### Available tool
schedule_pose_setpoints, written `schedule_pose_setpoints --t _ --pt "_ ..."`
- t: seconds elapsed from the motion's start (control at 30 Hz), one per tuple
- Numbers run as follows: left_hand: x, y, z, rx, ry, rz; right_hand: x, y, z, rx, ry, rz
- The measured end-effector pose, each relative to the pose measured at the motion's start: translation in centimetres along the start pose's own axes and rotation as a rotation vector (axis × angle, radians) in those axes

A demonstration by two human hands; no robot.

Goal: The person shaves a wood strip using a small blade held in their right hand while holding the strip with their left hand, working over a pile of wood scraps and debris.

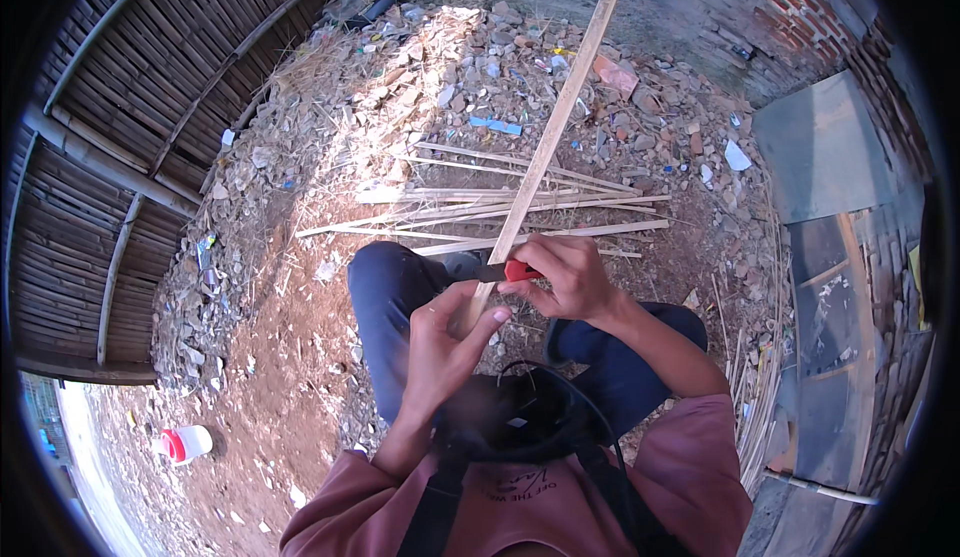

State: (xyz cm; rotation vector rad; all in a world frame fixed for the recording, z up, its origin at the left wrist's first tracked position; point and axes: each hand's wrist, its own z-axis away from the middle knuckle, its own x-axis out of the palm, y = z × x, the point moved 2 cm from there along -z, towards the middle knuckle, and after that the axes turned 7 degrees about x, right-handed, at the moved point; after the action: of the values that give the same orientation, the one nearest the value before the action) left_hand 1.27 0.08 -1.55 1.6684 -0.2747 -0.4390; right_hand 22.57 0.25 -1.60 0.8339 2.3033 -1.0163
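The fingers [497, 314] of the left hand [437, 349] are closed on the near end of a pale wooden strip [550, 142], the thumb pressed along it. Just beside them, the right hand [572, 275] is gripping the red handle of a knife [520, 271], and its dark blade lies across the strip, right ahead of the left fingers. From there the strip slants away from the person, up over the ground [265, 367], leaning to the right, until its far end runs out of my sight.

Both hands work between bent legs in dark blue trousers [385, 302]. Past the knees, around the middle of the ground, more pale strips [440, 197] lie in a loose, mostly crosswise heap, some overlapping. Beyond them, rubble [610, 142] covers the ground toward its far edge, with a flat blue piece [495, 126] among the stones. A brick wall [795, 17] stands along that edge, a bamboo wall [150, 97] along the left one. Near the ground's left near corner I see a white-and-red container [190, 443]; sheet panels [825, 147] lean along the right edge.
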Motion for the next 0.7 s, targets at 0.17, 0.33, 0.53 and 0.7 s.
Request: schedule_pose_setpoints --t 0.17,0.33,0.53,0.7 --pt "-0.4 0.1 -0.1 0.030 0.034 -0.062 0.7 0.0 0.1 -0.067 0.011 -0.021" --pt "-0.1 0.8 -0.2 0.031 0.058 -0.039 0.9 -0.3 0.3 -0.065 -0.023 -0.006" --pt "0.0 0.3 -0.4 0.032 0.056 0.041 1.0 -0.4 0.4 -0.061 -0.007 -0.008" --pt "-0.2 0.0 -0.3 -0.041 0.013 0.077 0.9 -0.4 0.4 -0.060 -0.011 0.002"
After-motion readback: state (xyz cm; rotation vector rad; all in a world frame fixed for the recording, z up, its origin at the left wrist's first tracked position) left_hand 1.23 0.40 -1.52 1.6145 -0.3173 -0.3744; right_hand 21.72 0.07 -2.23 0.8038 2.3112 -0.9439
